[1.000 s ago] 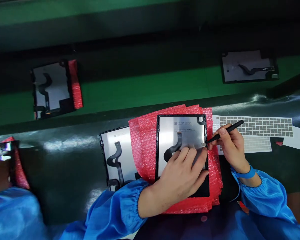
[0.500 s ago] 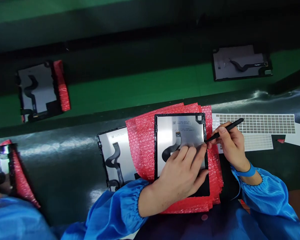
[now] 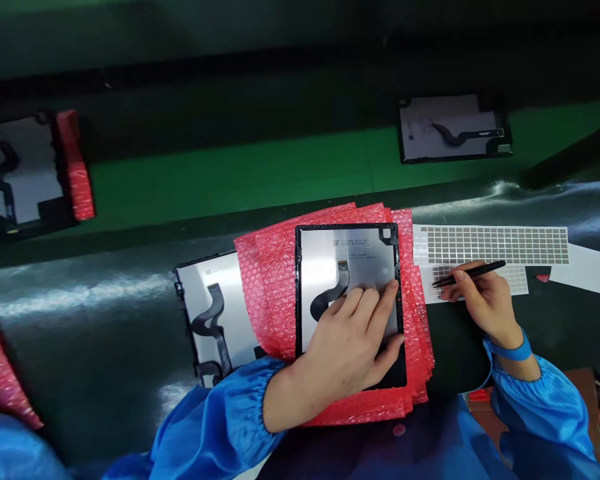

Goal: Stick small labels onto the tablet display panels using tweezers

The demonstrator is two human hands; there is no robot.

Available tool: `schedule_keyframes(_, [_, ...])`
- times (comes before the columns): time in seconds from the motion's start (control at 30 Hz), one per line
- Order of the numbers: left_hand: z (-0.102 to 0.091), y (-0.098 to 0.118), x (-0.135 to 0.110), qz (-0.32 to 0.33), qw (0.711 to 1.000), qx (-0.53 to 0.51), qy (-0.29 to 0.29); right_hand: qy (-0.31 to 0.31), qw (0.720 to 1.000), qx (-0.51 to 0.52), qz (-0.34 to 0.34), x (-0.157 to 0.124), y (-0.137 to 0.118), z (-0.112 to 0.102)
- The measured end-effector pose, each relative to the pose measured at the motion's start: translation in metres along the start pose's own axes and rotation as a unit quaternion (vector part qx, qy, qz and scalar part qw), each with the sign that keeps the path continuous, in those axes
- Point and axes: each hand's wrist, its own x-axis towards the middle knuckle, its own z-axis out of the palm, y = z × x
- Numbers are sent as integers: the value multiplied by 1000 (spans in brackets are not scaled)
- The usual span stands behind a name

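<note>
In front of me a tablet screen panel [image 3: 325,253], with a silver back and black frame, lies on a stack of red bubble-wrap sheets [image 3: 275,273]. My left hand [image 3: 345,340] rests across the panel, fingers stretched out, its index fingertip at the right frame edge. A dark curved ribbon cable [image 3: 337,287] shows partly beyond the knuckles. To the right, my right hand [image 3: 490,303] pinches black tweezers [image 3: 480,269]. The tweezers' tips are over a lower sheet of small stickers [image 3: 513,280]. Whether a sticker is between the tips I cannot tell.
An upper sticker sheet [image 3: 500,245] overlaps the lower one, beside a white sheet [image 3: 585,273]. A second screen panel [image 3: 240,293] lies to the left, partly under the bubble wrap. On the green strip behind are two panels, at left [image 3: 25,180] and right [image 3: 455,130]. A blue sleeve [image 3: 10,447] shows lower left.
My right hand has moved the tweezers from the panel's right frame edge over to the sticker sheet. My left hand stays on the panel. The whole view has shifted slightly.
</note>
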Motion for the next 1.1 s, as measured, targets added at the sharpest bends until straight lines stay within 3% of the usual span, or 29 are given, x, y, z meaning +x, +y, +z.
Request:
schedule_keyframes(0.13, [-3,-2,2,-2,1000,-24,0,5,1000,-12,9,-1,6,2])
schedule_keyframes(0.23, [-17,-5,-3,12,996,-91,12,2,1000,-21,9,-1,4,3])
schedule_keyframes(0.33, [-34,-15,-17,21,979,-186,76,2,1000,-21,4,-1,2,3])
schedule_keyframes(0.43, [-41,-37,-33,-36,964,-195,178,1,1000,-26,2,1,1,3])
schedule_keyframes(0.53, [-32,-63,-47,-123,959,-138,213,0,1000,-30,-1,4,-1,5])
schedule_keyframes(0.67, [-9,-84,-61,-188,954,-150,180,-2,1000,-16,7,6,-5,7])
schedule_keyframes(0.77, [1,-87,-65,-196,946,-195,171,7,999,11,32,8,-6,8])
schedule_keyframes(0.93, [10,-85,-64,-183,934,-224,208,26,993,75,85,14,-11,3])
schedule_keyframes(1.1, [18,-80,-67,-186,921,-253,232,50,993,89,64,16,-47,6])
